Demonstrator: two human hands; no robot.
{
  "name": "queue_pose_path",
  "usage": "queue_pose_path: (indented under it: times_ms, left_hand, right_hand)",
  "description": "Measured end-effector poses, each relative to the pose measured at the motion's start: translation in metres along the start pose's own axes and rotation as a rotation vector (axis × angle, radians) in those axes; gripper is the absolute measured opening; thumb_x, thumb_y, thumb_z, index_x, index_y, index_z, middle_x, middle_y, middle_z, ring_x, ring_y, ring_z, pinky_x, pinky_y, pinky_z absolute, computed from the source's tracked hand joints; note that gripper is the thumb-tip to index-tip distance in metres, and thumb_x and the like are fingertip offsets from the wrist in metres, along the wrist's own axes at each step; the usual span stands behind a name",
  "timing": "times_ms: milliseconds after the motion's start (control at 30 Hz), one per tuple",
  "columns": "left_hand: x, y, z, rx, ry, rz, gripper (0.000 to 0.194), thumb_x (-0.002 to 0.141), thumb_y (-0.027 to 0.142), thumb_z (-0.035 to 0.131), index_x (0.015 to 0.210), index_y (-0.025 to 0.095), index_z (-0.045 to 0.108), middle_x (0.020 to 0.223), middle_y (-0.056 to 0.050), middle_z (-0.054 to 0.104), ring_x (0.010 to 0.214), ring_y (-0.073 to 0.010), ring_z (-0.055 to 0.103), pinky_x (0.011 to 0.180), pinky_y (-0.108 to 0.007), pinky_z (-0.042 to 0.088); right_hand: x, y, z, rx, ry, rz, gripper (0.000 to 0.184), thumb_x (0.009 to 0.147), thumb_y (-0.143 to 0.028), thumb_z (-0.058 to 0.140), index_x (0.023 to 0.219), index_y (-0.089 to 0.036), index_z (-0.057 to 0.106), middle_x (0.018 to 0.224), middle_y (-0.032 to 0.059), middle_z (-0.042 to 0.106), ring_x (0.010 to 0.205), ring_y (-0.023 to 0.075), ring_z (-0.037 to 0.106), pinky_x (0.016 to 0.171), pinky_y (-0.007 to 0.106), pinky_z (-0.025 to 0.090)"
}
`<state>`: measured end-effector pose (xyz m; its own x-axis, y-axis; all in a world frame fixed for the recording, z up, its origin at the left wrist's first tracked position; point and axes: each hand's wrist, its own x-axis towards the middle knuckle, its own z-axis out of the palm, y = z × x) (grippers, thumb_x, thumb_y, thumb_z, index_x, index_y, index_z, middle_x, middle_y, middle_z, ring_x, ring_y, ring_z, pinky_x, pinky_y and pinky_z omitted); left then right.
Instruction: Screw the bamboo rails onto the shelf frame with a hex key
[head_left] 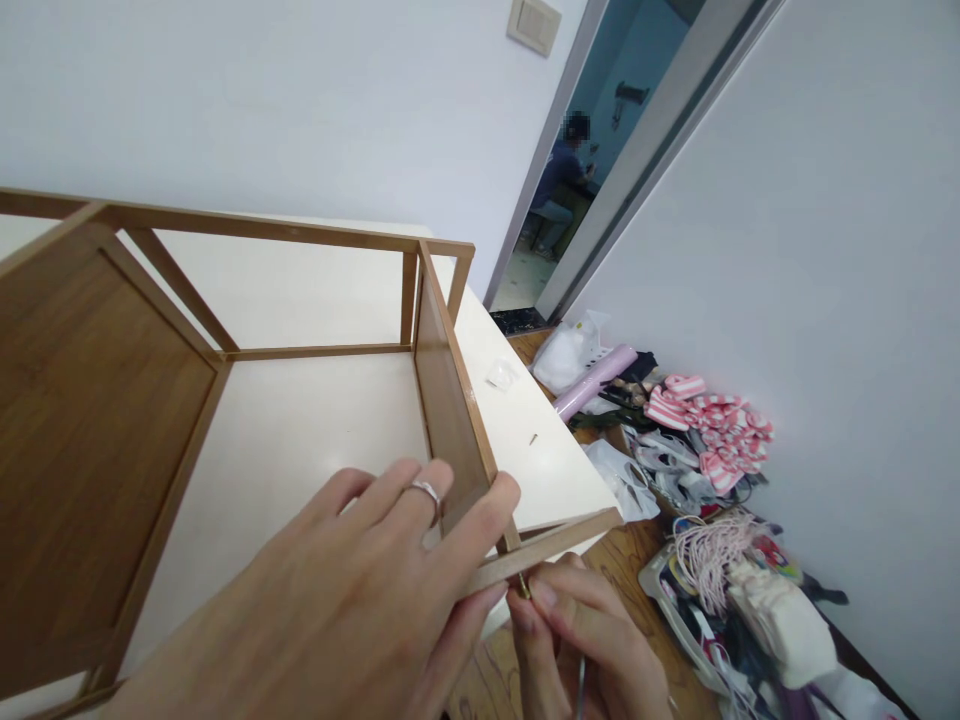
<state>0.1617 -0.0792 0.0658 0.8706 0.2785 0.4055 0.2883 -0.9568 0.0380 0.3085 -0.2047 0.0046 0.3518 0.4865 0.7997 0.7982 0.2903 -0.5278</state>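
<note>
A brown wooden frame with panels (454, 370) stands on a white table (330, 420). My left hand (360, 590), with a ring on one finger, grips its near right corner, fingers over the panel's edge and thumb under the outer rail (559, 543). Just below that rail, my right hand (607, 640) pinches a brass-coloured screw (524, 586) between thumb and fingertip, its end at the rail's outer side. A thin metal rod (581, 685) also shows in the right hand; its ends are hidden.
On the table lie a loose screw (533, 439) and a small clear plastic bag (501, 375). Bags, striped cloth (712, 425) and a filled bin (675, 610) crowd the floor along the right wall. A person (562, 170) sits beyond the doorway.
</note>
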Motion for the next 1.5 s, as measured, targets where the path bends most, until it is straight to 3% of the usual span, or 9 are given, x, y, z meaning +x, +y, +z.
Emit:
queue_pose_path:
  times_ms: [100, 200, 433, 800, 933, 1100, 1267, 1367, 1500]
  left_hand:
    - [0.003, -0.004, -0.001, 0.011, 0.089, 0.081, 0.034, 0.111, 0.031, 0.041, 0.132, 0.016, 0.062, 0.132, -0.017, 0.07, 0.127, -0.0355, 0.063, 0.103, -0.052, 0.049]
    - [0.005, -0.005, -0.001, -0.017, 0.076, 0.142, 0.037, 0.114, 0.029, 0.036, 0.139, 0.012, 0.058, 0.152, -0.013, 0.062, 0.146, -0.0294, 0.05, 0.121, -0.046, 0.035]
    - [0.003, -0.001, -0.002, 0.028, 0.108, 0.132, 0.043, 0.116, 0.022, 0.029, 0.138, 0.007, 0.063, 0.15, -0.013, 0.067, 0.14, -0.0263, 0.062, 0.12, -0.045, 0.038]
    - [0.008, -0.003, -0.01, 0.032, 0.1, 0.202, 0.043, 0.113, 0.018, 0.031, 0.132, 0.006, 0.067, 0.144, -0.018, 0.07, 0.137, -0.0335, 0.066, 0.112, -0.053, 0.056]
    - [0.007, -0.003, -0.009, 0.011, 0.085, 0.158, 0.037, 0.111, 0.019, 0.04, 0.134, 0.008, 0.066, 0.147, -0.017, 0.068, 0.14, -0.031, 0.064, 0.117, -0.052, 0.055]
    - [0.006, -0.004, -0.007, 0.001, 0.088, 0.142, 0.036, 0.109, 0.019, 0.046, 0.137, 0.008, 0.065, 0.15, -0.016, 0.066, 0.142, -0.0291, 0.062, 0.119, -0.05, 0.055]
    - [0.006, -0.006, -0.006, 0.034, 0.114, 0.169, 0.037, 0.109, 0.02, 0.047, 0.137, 0.006, 0.067, 0.149, -0.016, 0.067, 0.14, -0.0292, 0.064, 0.121, -0.05, 0.053]
    - [0.005, -0.007, -0.005, 0.053, 0.106, 0.17, 0.038, 0.109, 0.021, 0.048, 0.138, 0.006, 0.066, 0.151, -0.016, 0.066, 0.141, -0.0295, 0.062, 0.121, -0.05, 0.053]
    - [0.006, -0.006, -0.006, 0.054, 0.12, 0.173, 0.038, 0.108, 0.02, 0.047, 0.137, 0.005, 0.067, 0.148, -0.016, 0.068, 0.138, -0.0293, 0.065, 0.119, -0.049, 0.055]
  right_hand:
    - [-0.004, 0.0, 0.009, 0.051, 0.046, 0.018, 0.026, 0.091, 0.001, 0.07, 0.108, -0.019, 0.071, 0.086, 0.0035, 0.077, 0.068, 0.0128, 0.074, 0.055, 0.02, 0.059]
    - [-0.006, 0.0, 0.011, 0.099, 0.031, 0.072, 0.029, 0.091, 0.002, 0.069, 0.111, -0.02, 0.07, 0.09, 0.0046, 0.077, 0.074, 0.0139, 0.074, 0.051, 0.019, 0.057]
    - [-0.005, -0.003, 0.007, 0.125, -0.042, 0.133, 0.033, 0.093, 0.002, 0.066, 0.115, -0.022, 0.069, 0.097, 0.004, 0.078, 0.083, 0.013, 0.074, 0.059, 0.018, 0.058]
    - [-0.007, -0.001, 0.011, 0.122, -0.034, 0.199, 0.023, 0.098, -0.012, 0.069, 0.117, -0.025, 0.066, 0.097, -0.0017, 0.072, 0.051, 0.003, 0.048, 0.047, 0.015, 0.045]
    - [-0.012, -0.005, 0.006, 0.075, -0.007, 0.245, 0.013, 0.101, -0.018, 0.067, 0.112, -0.025, 0.064, 0.075, -0.0078, 0.061, 0.048, 0.0047, 0.049, 0.05, 0.016, 0.044]
    - [-0.035, 0.001, -0.01, -0.079, -0.406, 0.558, 0.022, 0.103, -0.041, 0.062, 0.09, -0.023, 0.061, 0.059, -0.0092, 0.047, 0.049, 0.0102, 0.05, 0.049, 0.022, 0.038]
    - [-0.067, 0.008, -0.026, -0.004, -0.782, 0.859, 0.036, 0.106, -0.045, 0.046, 0.132, -0.024, 0.059, 0.093, 0.0018, 0.067, 0.084, 0.0183, 0.069, 0.081, 0.03, 0.056]
    - [-0.074, 0.006, -0.036, 0.043, -0.876, 0.896, 0.039, 0.106, -0.035, 0.043, 0.142, -0.024, 0.054, 0.104, 0.0042, 0.069, 0.096, 0.019, 0.07, 0.093, 0.033, 0.055]
    - [-0.077, 0.001, -0.044, 0.127, -0.925, 0.761, 0.03, 0.11, -0.035, 0.041, 0.106, -0.024, 0.068, 0.103, 0.0045, 0.074, 0.101, 0.0188, 0.071, 0.095, 0.03, 0.055]
